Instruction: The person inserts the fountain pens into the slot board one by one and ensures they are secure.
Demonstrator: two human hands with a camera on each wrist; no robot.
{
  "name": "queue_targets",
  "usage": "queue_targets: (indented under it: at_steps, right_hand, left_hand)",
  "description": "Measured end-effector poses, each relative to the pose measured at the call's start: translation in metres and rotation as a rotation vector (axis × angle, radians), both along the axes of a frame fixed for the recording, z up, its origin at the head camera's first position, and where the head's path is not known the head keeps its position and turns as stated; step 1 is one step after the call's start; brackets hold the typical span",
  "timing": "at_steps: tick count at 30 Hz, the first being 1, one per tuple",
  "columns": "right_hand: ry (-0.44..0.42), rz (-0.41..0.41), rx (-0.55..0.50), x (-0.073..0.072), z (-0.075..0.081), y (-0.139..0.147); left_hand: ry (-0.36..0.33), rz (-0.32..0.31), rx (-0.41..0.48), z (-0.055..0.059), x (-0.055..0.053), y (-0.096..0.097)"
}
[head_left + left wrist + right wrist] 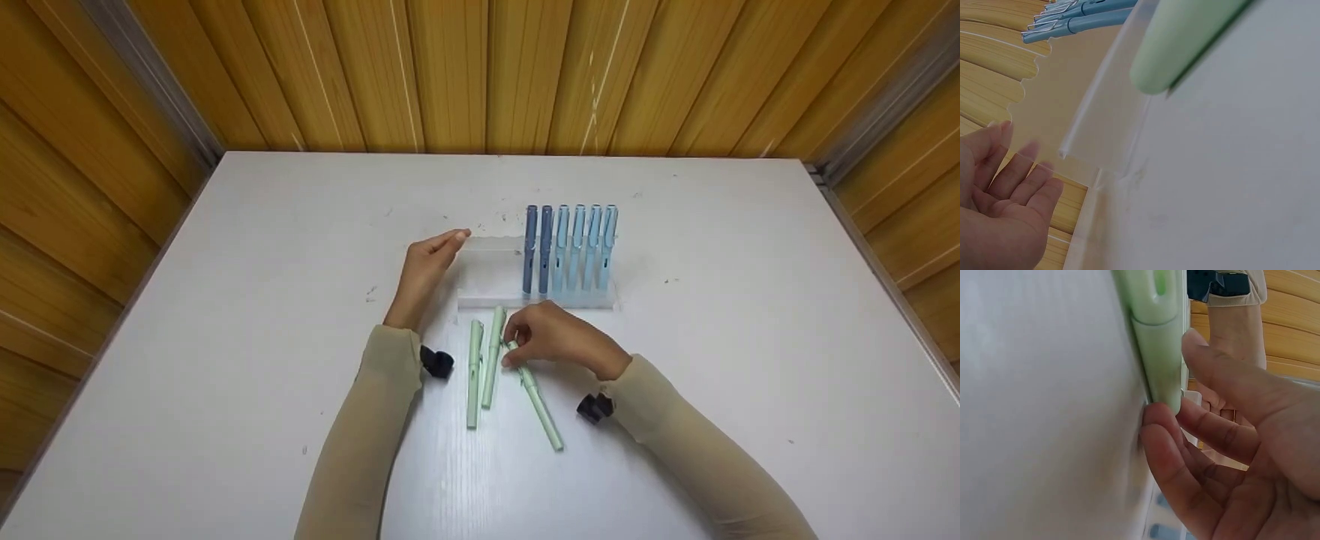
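A clear pen stand with a scalloped upper edge stands in front of both arms. My left hand pinches its upper left corner between thumb and fingertips; the left wrist view shows the other fingers curled behind the clear panel. Three light green pens lie on the table before the stand: a left pen, a middle pen and a right pen. My right hand has its thumb and curled fingers around the far end of the right pen, also seen as a green barrel in the right wrist view.
Two dark blue pens and several light blue pens stand upright in the stand's right half. Below is a white table, bounded by a yellow wood-patterned wall. A black wrist camera sits on the left sleeve.
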State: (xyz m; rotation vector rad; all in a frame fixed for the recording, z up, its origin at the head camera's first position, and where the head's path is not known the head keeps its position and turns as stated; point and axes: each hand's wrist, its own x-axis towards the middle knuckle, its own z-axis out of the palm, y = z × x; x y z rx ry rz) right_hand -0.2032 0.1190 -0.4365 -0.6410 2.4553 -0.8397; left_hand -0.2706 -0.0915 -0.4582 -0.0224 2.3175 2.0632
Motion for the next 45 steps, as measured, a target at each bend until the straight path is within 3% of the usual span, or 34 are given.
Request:
queue_targets:
  at_steps: [10, 24, 29, 45]
  right_hand:
    - [-0.003, 0.026, 0.0, 0.001, 0.003, 0.001]
    - [-0.063, 0.066, -0.148, -0.013, -0.003, 0.018]
    - [-0.088, 0.042, -0.162, -0.017, -0.001, 0.021]
    - [-0.033, -0.055, -0.234, -0.024, 0.015, 0.022]
  left_hand:
    - [-0.002, -0.007, 0.002, -0.001, 0.0, 0.0]
    - [0.004, -0.02, 0.016, -0.002, 0.0, 0.0]
    - [0.007, -0.009, 0.014, -0.002, -0.001, 0.0]
    - [-0.004, -0.015, 0.019, -0.001, -0.001, 0.0]
